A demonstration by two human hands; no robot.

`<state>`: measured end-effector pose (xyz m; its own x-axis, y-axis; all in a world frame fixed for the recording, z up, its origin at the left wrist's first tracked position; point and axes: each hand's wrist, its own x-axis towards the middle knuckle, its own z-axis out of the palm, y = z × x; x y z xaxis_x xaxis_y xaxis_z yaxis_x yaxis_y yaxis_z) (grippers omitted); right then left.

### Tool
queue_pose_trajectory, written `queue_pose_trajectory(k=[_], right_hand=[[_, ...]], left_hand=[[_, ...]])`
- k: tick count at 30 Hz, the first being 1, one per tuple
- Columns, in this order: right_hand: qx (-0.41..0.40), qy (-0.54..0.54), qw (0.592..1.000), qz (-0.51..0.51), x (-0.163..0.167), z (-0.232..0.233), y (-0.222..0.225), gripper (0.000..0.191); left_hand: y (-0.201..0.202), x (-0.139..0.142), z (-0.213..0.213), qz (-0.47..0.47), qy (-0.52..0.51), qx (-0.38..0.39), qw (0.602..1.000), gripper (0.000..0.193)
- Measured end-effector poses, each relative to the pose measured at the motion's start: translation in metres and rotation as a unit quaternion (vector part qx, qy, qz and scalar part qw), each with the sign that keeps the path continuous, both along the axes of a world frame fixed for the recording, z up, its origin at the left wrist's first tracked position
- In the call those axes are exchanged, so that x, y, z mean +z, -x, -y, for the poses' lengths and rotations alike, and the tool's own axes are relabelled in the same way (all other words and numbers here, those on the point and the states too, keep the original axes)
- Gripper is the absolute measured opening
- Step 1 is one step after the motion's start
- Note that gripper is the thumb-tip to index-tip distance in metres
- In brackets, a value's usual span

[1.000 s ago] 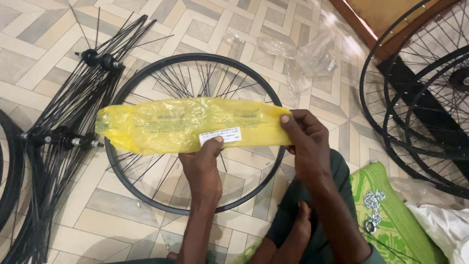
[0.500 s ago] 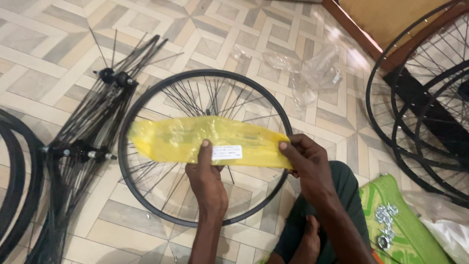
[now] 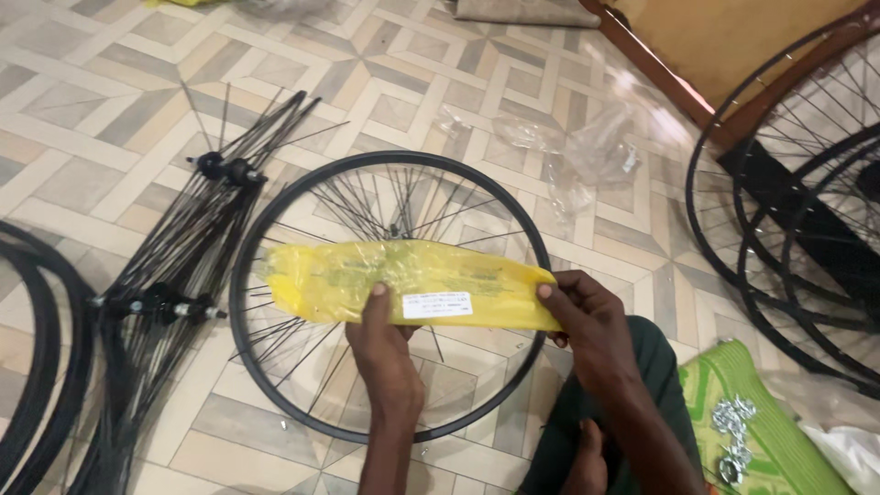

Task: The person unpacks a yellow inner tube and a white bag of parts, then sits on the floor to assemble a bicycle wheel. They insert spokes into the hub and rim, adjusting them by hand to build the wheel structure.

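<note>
A long yellow plastic packet (image 3: 367,275) with a white label lies across a black spoked wheel rim (image 3: 266,215) flat on the tiled floor. My left hand (image 3: 380,344) grips the packet's lower edge near its middle, thumb on top. My right hand (image 3: 587,316) pinches the packet's right end. Loose spokes fan out inside the rim under the packet.
Bundles of black spokes with hubs (image 3: 183,266) lie left of the rim, black tyres (image 3: 37,367) at the far left. Crumpled clear plastic (image 3: 587,147) lies beyond the rim. More wheels (image 3: 788,211) lean at right. A green mat (image 3: 761,431) holds small metal parts.
The view has shifted so the rim and packet sit lower and more central. Both hands keep their hold on the packet, which now lies a little more level.
</note>
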<state>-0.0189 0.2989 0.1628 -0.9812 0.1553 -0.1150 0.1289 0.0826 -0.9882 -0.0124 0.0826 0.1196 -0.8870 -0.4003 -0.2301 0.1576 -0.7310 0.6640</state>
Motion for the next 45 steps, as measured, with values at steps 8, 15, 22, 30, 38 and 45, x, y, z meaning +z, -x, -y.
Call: queue_pose_trajectory(k=[8, 15, 22, 30, 38, 45], right_hand=[[-0.044, 0.086, 0.994, -0.044, -0.014, -0.035, 0.017, 0.022], [-0.094, 0.108, 0.987, -0.070, -0.020, -0.081, 0.047, 0.023], [-0.149, 0.176, 0.967, -0.112, -0.033, -0.102, 0.064, 0.025], [-0.054, 0.207, 0.971, -0.103, -0.060, -0.106, 0.058, 0.044], [0.074, -0.078, 0.991, -0.086, -0.113, -0.133, 0.022, 0.018], [0.099, -0.335, 0.917, -0.192, -0.126, -0.109, -0.021, 0.016]], left_hand=[[0.007, -0.011, -0.020, -0.037, -0.008, -0.040, 0.998, 0.023], [0.025, -0.023, -0.049, -0.037, 0.005, -0.045, 0.998, 0.015], [0.030, -0.031, -0.058, -0.043, 0.015, -0.054, 0.997, 0.015], [0.034, -0.063, -0.073, -0.071, 0.027, -0.058, 0.995, 0.012], [0.034, -0.150, -0.074, -0.021, 0.098, -0.101, 0.990, 0.022], [0.024, -0.220, -0.034, -0.097, 0.186, -0.058, 0.976, 0.027]])
